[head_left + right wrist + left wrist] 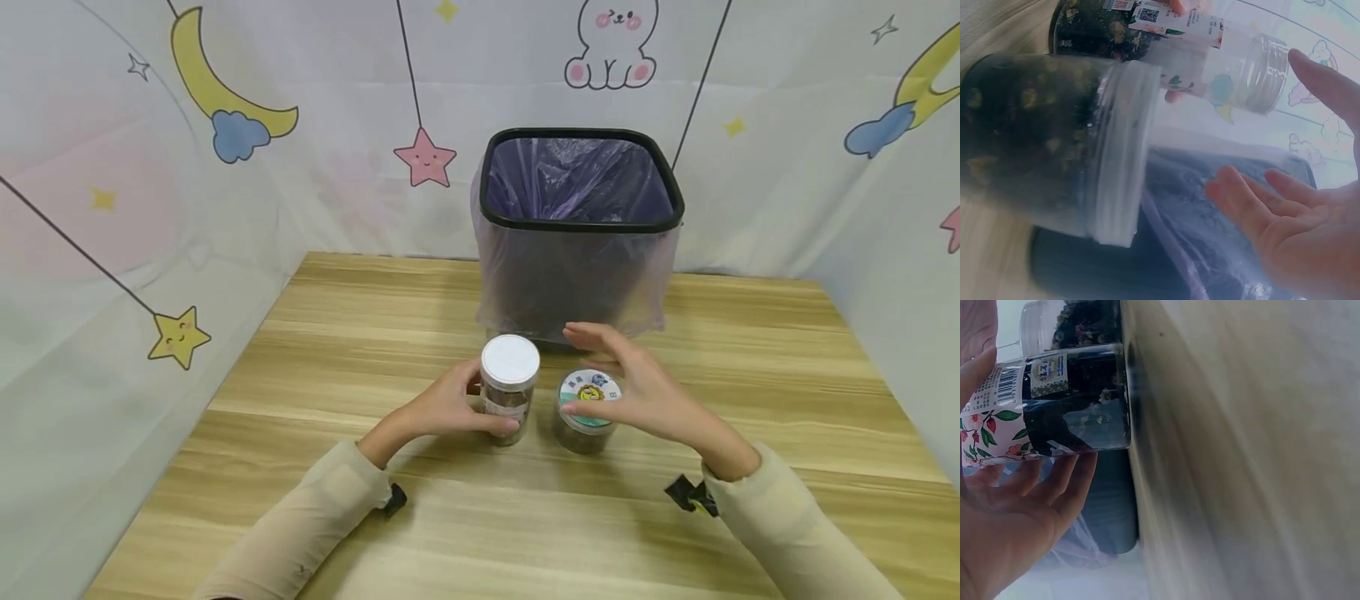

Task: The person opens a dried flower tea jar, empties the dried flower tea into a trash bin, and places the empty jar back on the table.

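A tall clear jar [509,395] with a white lid stands upright on the table. My left hand [450,406] grips it, thumb on the near side and fingers on the far side. In the left wrist view the jar [1079,415] shows a floral label with a barcode and dark dried contents. To its right stands a shorter, wider jar [583,438] with a printed lid and dark flecked contents. Over that lid my right hand [647,393] is spread, thumb and fingers apart. The right wrist view shows this hand [1291,231] beyond the short jar's lid [1124,156], holding nothing.
Behind the jars stands a dark bin [573,287] with a black rim and a translucent purple liner. The wood-grain table [360,333] is bordered by pale fabric walls [337,108] printed with moons, stars and a white animal.
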`<action>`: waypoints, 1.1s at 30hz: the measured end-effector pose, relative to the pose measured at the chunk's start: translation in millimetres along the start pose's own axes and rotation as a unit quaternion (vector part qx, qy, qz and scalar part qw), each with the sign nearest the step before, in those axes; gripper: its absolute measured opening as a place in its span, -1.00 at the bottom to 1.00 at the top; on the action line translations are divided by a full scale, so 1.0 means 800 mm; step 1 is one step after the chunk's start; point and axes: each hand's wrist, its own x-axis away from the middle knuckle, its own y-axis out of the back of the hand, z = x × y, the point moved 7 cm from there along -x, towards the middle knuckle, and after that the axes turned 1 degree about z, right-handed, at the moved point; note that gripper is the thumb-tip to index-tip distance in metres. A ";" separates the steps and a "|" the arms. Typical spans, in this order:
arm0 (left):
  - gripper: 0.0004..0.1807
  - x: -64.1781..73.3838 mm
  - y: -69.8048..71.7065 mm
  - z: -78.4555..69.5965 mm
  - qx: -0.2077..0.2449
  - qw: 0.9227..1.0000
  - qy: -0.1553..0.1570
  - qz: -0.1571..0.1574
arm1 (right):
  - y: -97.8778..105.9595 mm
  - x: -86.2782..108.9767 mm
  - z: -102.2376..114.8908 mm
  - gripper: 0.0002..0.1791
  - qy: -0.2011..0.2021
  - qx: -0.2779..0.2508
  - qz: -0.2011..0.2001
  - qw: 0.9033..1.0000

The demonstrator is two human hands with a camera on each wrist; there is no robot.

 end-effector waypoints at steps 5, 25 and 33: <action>-0.16 -0.003 0.000 -0.011 -0.016 1.000 0.001 -0.001 | 0.001 -0.005 0.009 -0.08 0.010 0.001 -0.013 1.000; -0.15 -0.018 -0.006 -0.036 -0.055 0.997 -0.047 0.003 | 0.004 -0.010 0.045 -0.18 0.075 0.037 -0.065 0.994; -0.16 -0.021 -0.006 -0.040 -0.063 0.997 -0.053 0.000 | 0.004 -0.010 0.050 -0.25 0.084 0.107 -0.066 0.988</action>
